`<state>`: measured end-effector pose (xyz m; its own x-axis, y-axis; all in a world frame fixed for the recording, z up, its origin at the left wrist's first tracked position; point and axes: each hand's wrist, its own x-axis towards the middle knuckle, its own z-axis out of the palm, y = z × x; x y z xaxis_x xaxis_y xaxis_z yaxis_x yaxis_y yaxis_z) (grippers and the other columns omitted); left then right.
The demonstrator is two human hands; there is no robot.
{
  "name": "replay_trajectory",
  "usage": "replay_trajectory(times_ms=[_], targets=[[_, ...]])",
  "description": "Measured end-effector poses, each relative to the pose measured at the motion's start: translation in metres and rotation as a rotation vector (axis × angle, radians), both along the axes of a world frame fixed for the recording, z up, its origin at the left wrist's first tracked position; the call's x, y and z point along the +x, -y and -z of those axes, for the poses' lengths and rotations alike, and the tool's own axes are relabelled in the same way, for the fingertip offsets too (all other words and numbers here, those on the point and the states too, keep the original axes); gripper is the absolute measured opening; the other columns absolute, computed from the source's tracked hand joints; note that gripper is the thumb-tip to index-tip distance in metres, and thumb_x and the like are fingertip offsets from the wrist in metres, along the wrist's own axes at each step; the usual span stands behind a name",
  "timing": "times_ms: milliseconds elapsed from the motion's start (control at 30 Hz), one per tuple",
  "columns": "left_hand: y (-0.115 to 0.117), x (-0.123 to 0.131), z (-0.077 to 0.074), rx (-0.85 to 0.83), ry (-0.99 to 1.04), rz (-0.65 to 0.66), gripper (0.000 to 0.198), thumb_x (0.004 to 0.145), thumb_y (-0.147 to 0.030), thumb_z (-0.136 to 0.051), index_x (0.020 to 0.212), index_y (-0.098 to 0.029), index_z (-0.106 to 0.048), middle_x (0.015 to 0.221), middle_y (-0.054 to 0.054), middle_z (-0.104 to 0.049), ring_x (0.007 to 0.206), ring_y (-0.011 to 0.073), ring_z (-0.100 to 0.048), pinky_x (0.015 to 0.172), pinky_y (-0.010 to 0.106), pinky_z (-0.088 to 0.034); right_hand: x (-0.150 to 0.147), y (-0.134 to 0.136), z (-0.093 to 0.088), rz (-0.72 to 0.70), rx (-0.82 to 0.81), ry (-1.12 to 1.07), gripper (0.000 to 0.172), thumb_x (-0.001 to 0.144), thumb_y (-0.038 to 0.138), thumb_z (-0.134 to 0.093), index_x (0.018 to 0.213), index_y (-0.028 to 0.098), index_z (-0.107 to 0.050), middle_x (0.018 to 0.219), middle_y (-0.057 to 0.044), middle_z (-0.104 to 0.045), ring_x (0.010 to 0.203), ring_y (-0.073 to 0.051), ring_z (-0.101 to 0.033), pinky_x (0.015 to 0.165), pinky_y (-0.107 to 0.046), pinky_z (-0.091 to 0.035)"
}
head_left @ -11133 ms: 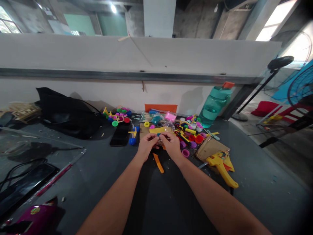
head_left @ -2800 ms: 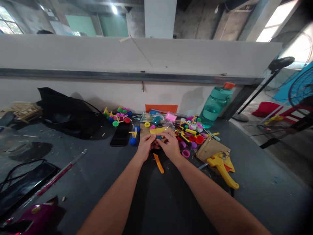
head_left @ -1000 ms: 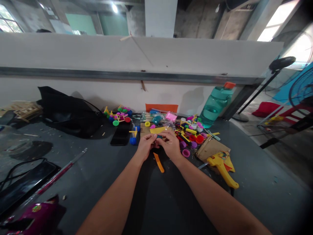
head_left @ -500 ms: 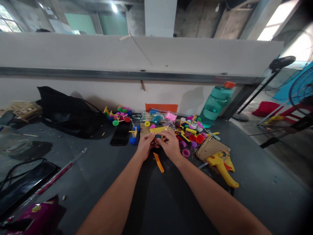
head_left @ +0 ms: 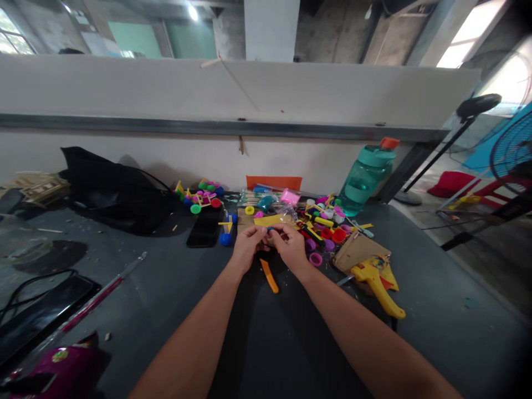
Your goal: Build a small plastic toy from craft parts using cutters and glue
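My left hand (head_left: 248,246) and my right hand (head_left: 290,245) meet over the middle of the dark table (head_left: 166,310), fingertips pinched together. Between them is a small dark blue-green piece (head_left: 270,229), mostly covered by the fingers. Both hands seem closed on it. An orange handle (head_left: 270,276) lies on the table just below the hands. Behind them are a yellow strip (head_left: 268,220) and clear plastic packets. Close to my right hand lie purple rings (head_left: 316,259) and red caps (head_left: 338,235).
On the right are a yellow glue gun (head_left: 380,288), cardboard (head_left: 355,250) and a teal bottle (head_left: 368,177). Leftward lie a black phone (head_left: 203,230), blue-wheeled piece (head_left: 225,239), black bag (head_left: 112,191) and clear tube with red inside (head_left: 100,299). A white partition (head_left: 187,88) stands behind.
The fingers have shifted slightly around the small piece, and less of it shows now. My right hand's fingertips are a little closer to the left ones.
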<state>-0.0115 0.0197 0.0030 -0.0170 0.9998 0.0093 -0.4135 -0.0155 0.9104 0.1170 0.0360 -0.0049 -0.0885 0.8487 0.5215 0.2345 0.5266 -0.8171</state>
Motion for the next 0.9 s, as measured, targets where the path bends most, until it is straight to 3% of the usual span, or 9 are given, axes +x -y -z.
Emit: replay_trajectory(times_ms=[300,667,900], targets=[[-0.0005,0.0015,0.0001,-0.018,-0.034,-0.028,0.030,0.060,-0.038,-0.073,0.072,-0.013,-0.061,0.057,-0.003,-0.055,0.047,0.0075,-0.052,0.047,0.022,-0.048,0.0005,0.0021,-0.0061,0.010,-0.031,-0.014,0.018,0.080,0.033,-0.055,0.086,0.019,-0.063,0.083,-0.004,-0.064,0.071,-0.015,-0.060,0.064,-0.026,-0.049],[-0.0020,-0.0008,0.0025,-0.011,0.037,-0.022,0.028,0.065,-0.037,-0.070,0.073,-0.012,-0.060,0.059,-0.001,-0.055,0.052,0.0087,-0.053,0.046,0.021,-0.049,-0.0009,0.0028,-0.0061,-0.015,-0.048,-0.049,0.019,0.077,0.031,-0.058,0.090,0.020,-0.064,0.085,-0.003,-0.065,0.067,-0.014,-0.060,0.060,-0.025,-0.048],[-0.0027,0.0002,0.0017,-0.009,0.066,-0.087,0.029,0.062,-0.034,-0.072,0.079,-0.014,-0.061,0.061,-0.003,-0.054,0.051,0.0078,-0.052,0.045,0.021,-0.049,-0.0006,0.0012,-0.0061,0.004,-0.075,-0.064,0.018,0.077,0.032,-0.058,0.088,0.020,-0.064,0.083,-0.003,-0.065,0.068,-0.015,-0.059,0.063,-0.027,-0.048]])
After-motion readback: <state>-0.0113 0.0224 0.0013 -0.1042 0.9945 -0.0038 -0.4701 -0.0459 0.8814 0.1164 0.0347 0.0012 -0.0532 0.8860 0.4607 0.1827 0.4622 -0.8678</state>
